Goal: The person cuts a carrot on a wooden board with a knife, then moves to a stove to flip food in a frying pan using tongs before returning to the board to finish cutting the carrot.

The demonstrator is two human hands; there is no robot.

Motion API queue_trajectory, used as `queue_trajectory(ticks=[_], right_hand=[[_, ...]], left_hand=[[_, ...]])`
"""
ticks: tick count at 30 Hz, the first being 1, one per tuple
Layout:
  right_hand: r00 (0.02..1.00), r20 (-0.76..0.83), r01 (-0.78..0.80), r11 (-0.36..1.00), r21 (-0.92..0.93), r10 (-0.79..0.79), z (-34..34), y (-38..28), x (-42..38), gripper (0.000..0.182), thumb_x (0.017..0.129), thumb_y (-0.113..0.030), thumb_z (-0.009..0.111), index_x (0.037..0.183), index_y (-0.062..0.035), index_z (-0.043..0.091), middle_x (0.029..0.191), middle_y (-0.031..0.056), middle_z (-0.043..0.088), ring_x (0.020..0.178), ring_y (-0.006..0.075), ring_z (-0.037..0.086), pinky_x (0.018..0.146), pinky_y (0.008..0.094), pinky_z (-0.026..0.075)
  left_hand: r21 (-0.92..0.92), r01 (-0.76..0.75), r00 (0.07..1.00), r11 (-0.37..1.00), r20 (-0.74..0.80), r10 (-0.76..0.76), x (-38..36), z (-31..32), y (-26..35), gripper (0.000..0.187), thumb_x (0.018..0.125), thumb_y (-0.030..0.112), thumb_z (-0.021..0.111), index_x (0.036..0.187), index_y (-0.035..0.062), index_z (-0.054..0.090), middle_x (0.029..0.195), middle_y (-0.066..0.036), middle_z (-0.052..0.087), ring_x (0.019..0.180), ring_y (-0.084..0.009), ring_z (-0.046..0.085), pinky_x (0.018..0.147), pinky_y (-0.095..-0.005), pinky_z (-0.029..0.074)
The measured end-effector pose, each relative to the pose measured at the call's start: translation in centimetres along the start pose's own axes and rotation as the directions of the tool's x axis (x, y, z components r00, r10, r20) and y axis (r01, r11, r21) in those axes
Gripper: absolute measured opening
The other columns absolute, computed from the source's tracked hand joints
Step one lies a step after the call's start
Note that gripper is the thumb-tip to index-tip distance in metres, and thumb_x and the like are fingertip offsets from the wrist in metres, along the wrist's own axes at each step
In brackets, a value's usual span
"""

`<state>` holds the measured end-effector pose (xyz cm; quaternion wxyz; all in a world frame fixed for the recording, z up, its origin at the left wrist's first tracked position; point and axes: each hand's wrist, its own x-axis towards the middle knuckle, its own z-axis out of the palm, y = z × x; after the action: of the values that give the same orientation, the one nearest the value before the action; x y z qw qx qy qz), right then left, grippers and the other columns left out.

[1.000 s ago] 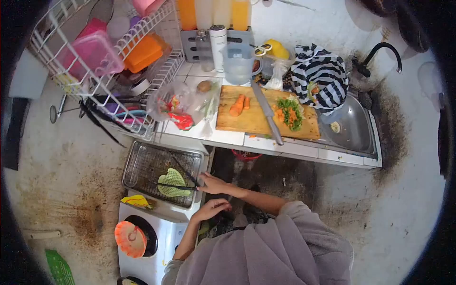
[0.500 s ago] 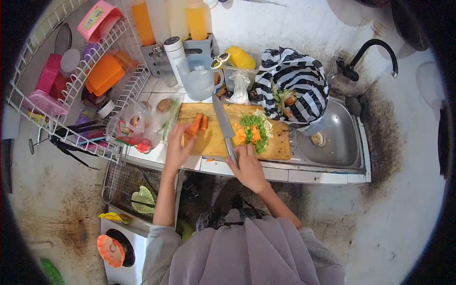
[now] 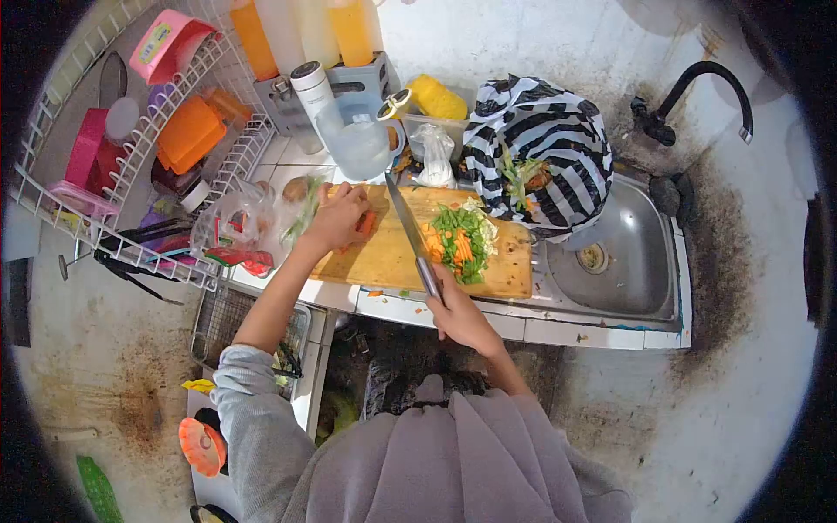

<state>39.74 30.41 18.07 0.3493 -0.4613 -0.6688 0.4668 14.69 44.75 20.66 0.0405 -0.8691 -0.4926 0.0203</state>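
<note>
A wooden cutting board (image 3: pixel 392 266) lies on the white tiled counter. My left hand (image 3: pixel 338 218) is curled over the carrot pieces (image 3: pixel 366 224) at the board's left end, its fingers closed on or around them. My right hand (image 3: pixel 459 312) is wrapped round the grey handle of a large knife (image 3: pixel 407 218), whose blade points toward the back of the counter. Right of the blade sit chopped orange carrot (image 3: pixel 436 243), sliced green vegetable (image 3: pixel 472 229) and pale shreds (image 3: pixel 490 235). A clear plastic bag (image 3: pixel 292 209) is just left of my left hand.
A striped plastic bag (image 3: pixel 571 166) with scraps stands by the sink (image 3: pixel 641 253) and black faucet (image 3: pixel 658 122). Behind the board are a clear jug (image 3: pixel 359 150) and white flask (image 3: pixel 314 100). A white dish rack (image 3: pixel 131 179) stands left.
My left hand has moved up and over the carrot pieces, mostly covering them. My right hand has shifted slightly down and right with the knife. The camera view has shifted a little.
</note>
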Motion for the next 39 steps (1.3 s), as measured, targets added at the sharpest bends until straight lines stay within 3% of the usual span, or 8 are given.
queue_trajectory(ticks=[1, 2, 9, 12, 17, 22, 27, 39], right_hand=[[0.943, 0.203, -0.316, 0.907, 0.280, 0.266, -0.8, -0.9, -0.9, 0.062, 0.091, -0.009, 0.052, 0.142, -0.0007, 0.016, 0.081, 0.0124, 0.055, 0.056, 0.0206, 0.057, 0.050, 0.0349, 0.048], [0.966, 0.171, -0.251, 0.864, 0.436, 0.195, -0.8, -0.5, -1.9, 0.057, 0.096, -0.009, 0.046, 0.143, -0.0039, 0.016, 0.071, 0.0039, 0.047, 0.048, 0.0100, 0.047, 0.042, 0.0257, 0.040], [0.978, 0.176, -0.202, 0.712, 0.673, 0.110, -3.6, -0.5, -6.2, 0.055, 0.094, -0.009, 0.049, 0.142, -0.0063, 0.023, 0.091, 0.0053, 0.053, 0.064, 0.0108, 0.053, 0.048, 0.0240, 0.043], [0.951, 0.118, -0.300, 0.767, 0.567, 0.285, -4.6, -0.7, -7.8, 0.050, 0.087, -0.005, 0.052, 0.134, -0.0065, 0.033, 0.095, 0.0041, 0.054, 0.070, 0.0099, 0.053, 0.053, 0.0236, 0.044], [0.890, -0.004, -0.432, 0.847, 0.309, 0.455, -3.5, 0.5, -9.6, 0.037, 0.092, -0.022, 0.055, 0.124, -0.0085, 0.040, 0.076, 0.0013, 0.053, 0.061, 0.0078, 0.051, 0.054, 0.0231, 0.041], [0.931, -0.127, -0.352, 0.934, -0.061, 0.343, -2.2, 0.6, -10.0, 0.061, 0.095, -0.030, 0.053, 0.147, -0.0197, 0.022, 0.097, 0.0262, 0.064, 0.089, 0.0473, 0.062, 0.074, 0.0481, 0.048], [0.954, -0.093, -0.300, 0.919, -0.255, 0.285, -1.1, 0.3, -9.1, 0.061, 0.095, -0.026, 0.050, 0.148, -0.0235, 0.020, 0.101, 0.0271, 0.063, 0.090, 0.0471, 0.061, 0.076, 0.0522, 0.049], [0.967, -0.074, -0.253, 0.902, -0.350, 0.243, 0.0, -0.6, -7.5, 0.057, 0.093, -0.019, 0.052, 0.145, -0.0238, 0.028, 0.108, 0.0274, 0.061, 0.090, 0.0460, 0.061, 0.078, 0.0525, 0.050]], left_hand=[[0.001, -0.003, 1.000, 1.000, -0.003, 0.003, 0.0, -0.2, 0.3, 0.042, 0.064, 0.036, 0.077, 0.101, 0.0178, 0.067, 0.111, -0.002, 0.054, 0.114, -0.0236, 0.044, 0.100, -0.0622, 0.022], [-0.018, -0.030, 0.999, 0.999, -0.031, 0.029, 0.1, -0.4, 0.5, 0.043, 0.063, 0.039, 0.078, 0.098, 0.0167, 0.067, 0.108, -0.003, 0.056, 0.111, -0.0234, 0.047, 0.101, -0.0621, 0.022], [-0.269, 0.071, 0.979, 0.961, -0.166, -0.119, -1.5, -0.8, 5.6, 0.052, 0.058, 0.046, 0.082, 0.095, 0.0143, 0.065, 0.098, -0.005, 0.063, 0.101, -0.0231, 0.056, 0.097, -0.0548, 0.025], [-0.407, 0.009, 0.900, 0.913, -0.394, -0.185, -2.7, 2.8, 7.4, 0.052, 0.060, 0.049, 0.080, 0.092, 0.0112, 0.065, 0.095, -0.005, 0.063, 0.098, -0.0244, 0.056, 0.093, -0.0474, 0.027], [-0.518, 0.111, 0.872, 0.848, -0.359, -0.333, -3.9, 4.6, 8.8, 0.051, 0.064, 0.046, 0.079, 0.098, 0.0106, 0.065, 0.099, -0.006, 0.062, 0.100, -0.0240, 0.057, 0.092, -0.0453, 0.026], [-0.504, 0.088, 0.868, 0.859, -0.384, -0.314, -4.8, 4.7, 9.4, 0.053, 0.067, 0.040, 0.079, 0.107, 0.0085, 0.065, 0.104, -0.008, 0.062, 0.100, -0.0254, 0.057, 0.092, -0.0466, 0.032], [-0.715, -0.008, 0.850, 0.699, -0.373, -0.372, -4.8, 5.8, 9.5, 0.050, 0.069, 0.025, 0.079, 0.112, 0.0029, 0.065, 0.108, -0.012, 0.063, 0.100, -0.0300, 0.057, 0.089, -0.0377, 0.046], [-0.751, -0.036, 0.828, 0.660, -0.391, -0.401, -4.4, 5.1, 9.5, 0.046, 0.065, 0.025, 0.082, 0.103, 0.0021, 0.070, 0.105, -0.010, 0.065, 0.097, -0.0289, 0.060, 0.085, -0.0373, 0.047]])
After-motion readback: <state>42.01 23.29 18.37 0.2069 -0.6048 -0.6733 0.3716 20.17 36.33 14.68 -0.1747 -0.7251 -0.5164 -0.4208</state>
